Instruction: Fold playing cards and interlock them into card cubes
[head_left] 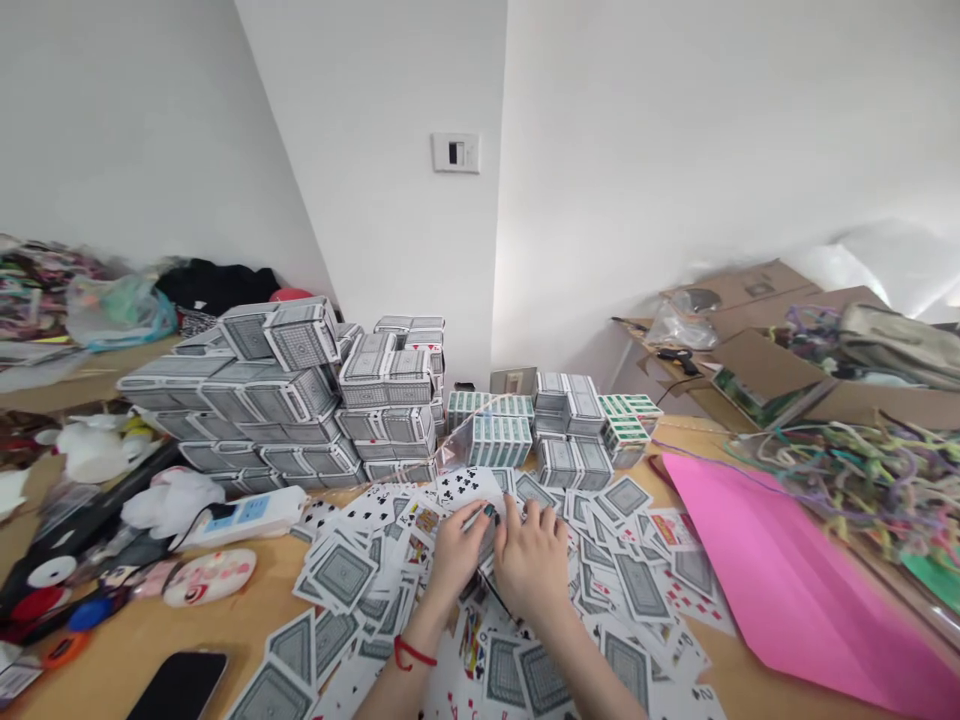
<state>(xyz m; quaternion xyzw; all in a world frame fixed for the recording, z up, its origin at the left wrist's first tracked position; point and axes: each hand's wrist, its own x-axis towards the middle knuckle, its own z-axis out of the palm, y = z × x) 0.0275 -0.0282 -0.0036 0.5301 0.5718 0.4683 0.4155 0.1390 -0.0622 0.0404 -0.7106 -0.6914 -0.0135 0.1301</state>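
Note:
My left hand (459,550) pinches a white playing card (469,486) that shows black clubs. Its thumb and index finger meet at the card's near edge, and dark nail polish shows. Close beside it, my right hand (531,565) lies palm down with fingers stretched out and slightly apart. The right index finger is at the card's right edge; what lies beneath that palm is hidden. Loose playing cards (343,575), some face up and others back up, spread around and under both hands. A red bracelet (414,655) circles my left wrist.
Blocks of grey-backed cards (292,395) are stacked behind, left of the green card boxes (501,440). More grey blocks (574,460) stand right of those boxes. A pink sheet (795,570) lies right; a power strip (247,518), computer mouse (210,577) and phone (178,688) lie left.

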